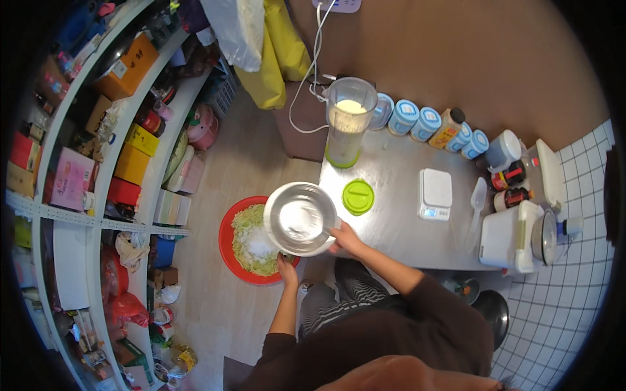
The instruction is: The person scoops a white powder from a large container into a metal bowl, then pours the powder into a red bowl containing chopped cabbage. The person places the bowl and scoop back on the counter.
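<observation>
My right hand (347,238) grips the handle of a stainless steel pot (299,219). The pot's inside faces me and only bright reflections show in it. It hangs over the right part of a red plastic basin (224,243) that stands low, near the floor. Shredded pale green vegetable (243,219) fills the basin, with a heap of white granules (260,244) on top. My left hand (287,270) is at the basin's near right rim, just below the pot's edge. Its fingertips are partly hidden, so its hold on anything is unclear.
On the steel table (391,239) stand a blender jug (348,122) of pale liquid, a green lid (358,197), a digital scale (435,194) and a white scoop (478,195). Several blue-and-white tubs (404,117) line the wall. Packed shelves (68,215) rise at left. A white cable (292,115) hangs beside the table.
</observation>
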`<state>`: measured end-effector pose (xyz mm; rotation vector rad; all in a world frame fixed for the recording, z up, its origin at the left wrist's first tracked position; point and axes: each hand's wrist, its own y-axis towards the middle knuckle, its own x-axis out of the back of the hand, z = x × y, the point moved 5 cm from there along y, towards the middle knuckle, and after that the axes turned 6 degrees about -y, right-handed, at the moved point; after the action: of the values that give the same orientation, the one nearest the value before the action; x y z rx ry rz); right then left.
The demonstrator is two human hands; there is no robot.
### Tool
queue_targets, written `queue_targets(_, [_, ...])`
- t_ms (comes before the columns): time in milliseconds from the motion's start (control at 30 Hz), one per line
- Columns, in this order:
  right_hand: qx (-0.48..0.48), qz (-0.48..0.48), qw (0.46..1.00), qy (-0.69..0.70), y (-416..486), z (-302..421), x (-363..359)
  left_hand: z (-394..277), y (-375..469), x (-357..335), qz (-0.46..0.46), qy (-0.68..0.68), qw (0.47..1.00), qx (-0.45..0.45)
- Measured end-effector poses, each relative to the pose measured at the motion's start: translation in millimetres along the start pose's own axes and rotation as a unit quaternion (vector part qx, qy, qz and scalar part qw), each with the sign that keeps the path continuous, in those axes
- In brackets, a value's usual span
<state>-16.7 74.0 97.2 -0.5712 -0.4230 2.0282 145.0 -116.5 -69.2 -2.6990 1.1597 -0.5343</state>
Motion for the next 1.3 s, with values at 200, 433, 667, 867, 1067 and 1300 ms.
queue_targets(200, [-0.071,-0.270,0.955,0.101,-102.2,-13.5,198.1,-47.6,19.4,-76.8,-0.004,0.086,0.996,-0.016])
queue_targets(433, [-0.060,-0.314,0.937,0.144,-103.3,-34.3,258.4,-95.8,33.5,-97.9,-0.016,0.276,0.961,-0.036])
queue_targets(667, [-0.042,-0.336,0.926,0.167,-61.1,-17.4,236.2,-138.0,69.8,-125.6,0.116,0.243,0.952,-0.146])
queue_targets(867, [-0.047,-0.360,0.914,0.180,-31.2,-3.5,232.7,-212.1,119.9,-198.9,0.209,0.132,0.940,-0.237])
queue_targets(1067, [-0.032,-0.385,0.894,0.227,-4.4,-0.9,232.4,-232.8,160.1,-246.2,0.255,0.095,0.932,-0.238])
queue_targets(1300, [-0.020,-0.405,0.873,0.271,21.2,-8.3,229.4,-237.6,176.1,-270.6,0.287,0.102,0.870,-0.387])
